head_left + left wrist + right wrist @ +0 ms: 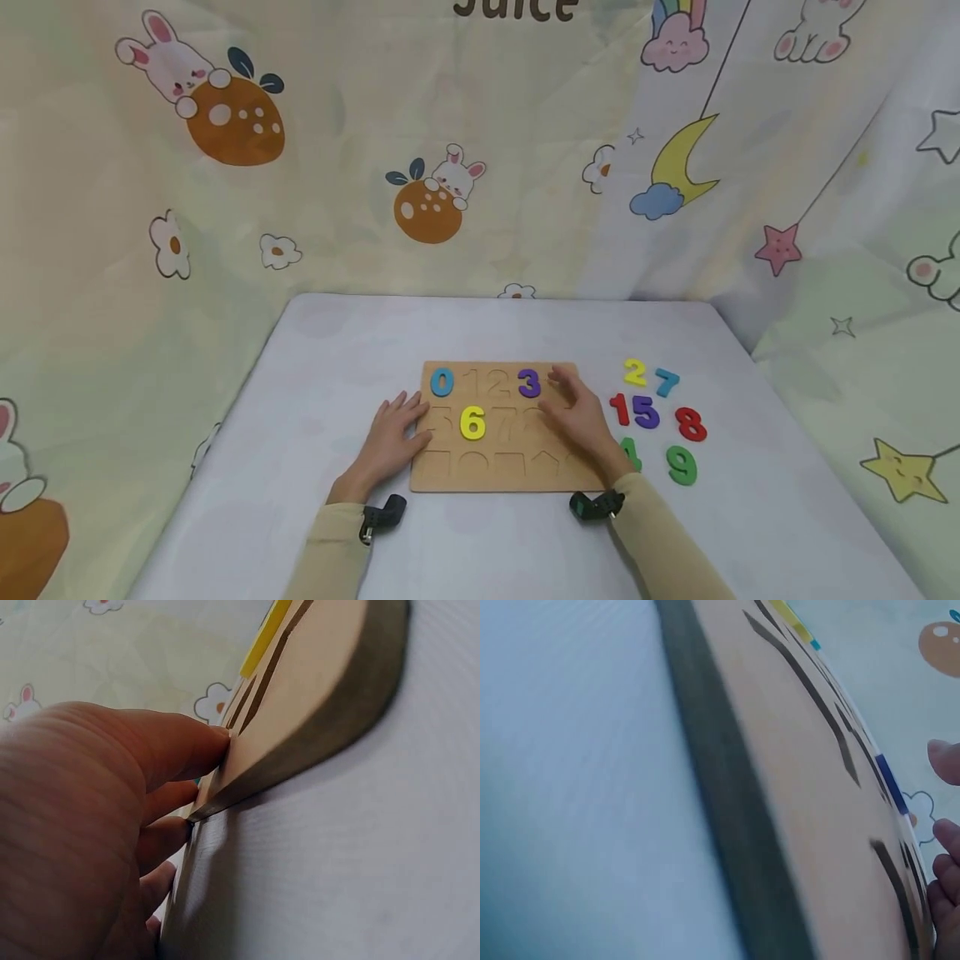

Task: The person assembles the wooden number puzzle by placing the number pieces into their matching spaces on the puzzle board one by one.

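Note:
A wooden number puzzle board (510, 484) lies on the white table. Its recesses hold a blue 0 (434, 383), a purple 3 (528, 383) and a yellow 6 (472, 423). My left hand (388, 442) rests at the board's left edge; the left wrist view shows the thumb (184, 742) on the top face and fingertips along the side. Over the board's right part, beside the 3, is my right hand (579, 417), fingers loosely bent with nothing visible in them. Only some fingertips (946, 889) of it show at the right wrist view's edge.
Loose numbers lie right of the board: yellow 2 (634, 372), blue 7 (667, 382), red 1 (620, 409), purple 5 (645, 412), red 8 (691, 425), green 9 (682, 466) and green 4 (632, 454), partly hidden by the right forearm. A patterned cloth (337, 125) hangs behind.

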The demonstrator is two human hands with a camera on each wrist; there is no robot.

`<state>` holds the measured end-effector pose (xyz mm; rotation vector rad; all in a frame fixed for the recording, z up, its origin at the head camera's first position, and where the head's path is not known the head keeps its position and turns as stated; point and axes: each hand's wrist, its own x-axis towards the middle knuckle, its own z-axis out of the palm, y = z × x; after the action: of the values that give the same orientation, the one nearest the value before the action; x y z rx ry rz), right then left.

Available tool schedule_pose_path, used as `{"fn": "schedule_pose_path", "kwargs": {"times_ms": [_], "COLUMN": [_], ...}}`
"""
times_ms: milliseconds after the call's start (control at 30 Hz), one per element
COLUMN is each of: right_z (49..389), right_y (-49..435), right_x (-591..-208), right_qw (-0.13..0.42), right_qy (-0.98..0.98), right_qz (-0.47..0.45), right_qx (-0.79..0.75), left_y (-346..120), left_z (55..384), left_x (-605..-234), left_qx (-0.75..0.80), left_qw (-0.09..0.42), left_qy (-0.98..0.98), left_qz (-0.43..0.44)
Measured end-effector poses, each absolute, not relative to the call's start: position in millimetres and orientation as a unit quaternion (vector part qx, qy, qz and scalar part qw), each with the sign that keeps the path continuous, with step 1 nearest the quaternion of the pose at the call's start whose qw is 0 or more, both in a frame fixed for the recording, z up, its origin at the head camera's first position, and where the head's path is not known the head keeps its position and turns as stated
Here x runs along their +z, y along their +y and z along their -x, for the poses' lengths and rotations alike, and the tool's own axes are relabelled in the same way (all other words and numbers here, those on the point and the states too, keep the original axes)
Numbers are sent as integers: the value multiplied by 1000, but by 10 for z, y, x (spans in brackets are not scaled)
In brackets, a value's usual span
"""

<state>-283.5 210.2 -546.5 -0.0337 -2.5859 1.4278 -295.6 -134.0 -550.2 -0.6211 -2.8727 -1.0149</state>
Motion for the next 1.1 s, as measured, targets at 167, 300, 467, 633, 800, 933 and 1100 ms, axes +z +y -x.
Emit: {"fn": "schedule_pose_path", "kwargs": {"times_ms": [167,300,467,633,800,933,1100], "right_z": [2732,2636,2503,2381,2292,2269,2285], "right_y": [2237,2412,2659,2894,3066,3170,3237], "right_x": [-5419,-5348,-5247,-5237,-5276,-5307,-5291], "right_qw": [117,181,210,144,57,22,13], "right_qy": [-869,-866,-883,-930,-948,-945,-950], "right_qz": [17,14,23,46,73,90,79], "right_qx": [480,467,419,336,305,312,302], "left_y": [-1343,-1340,-1335,-1342,-1355,-1351,-1340], "left_z": [2951,2942,2941,2947,2947,2952,2963], "left_x": [-5529,-5533,-5500,-5502,-5526,-5525,-5499], "left_qx": [-332,-333,-328,-319,-314,-315,-320], "left_qw": [21,17,20,16,10,8,14], "left_qy": [-921,-920,-922,-928,-931,-930,-927], "left_qz": [201,204,205,194,188,190,194]}}
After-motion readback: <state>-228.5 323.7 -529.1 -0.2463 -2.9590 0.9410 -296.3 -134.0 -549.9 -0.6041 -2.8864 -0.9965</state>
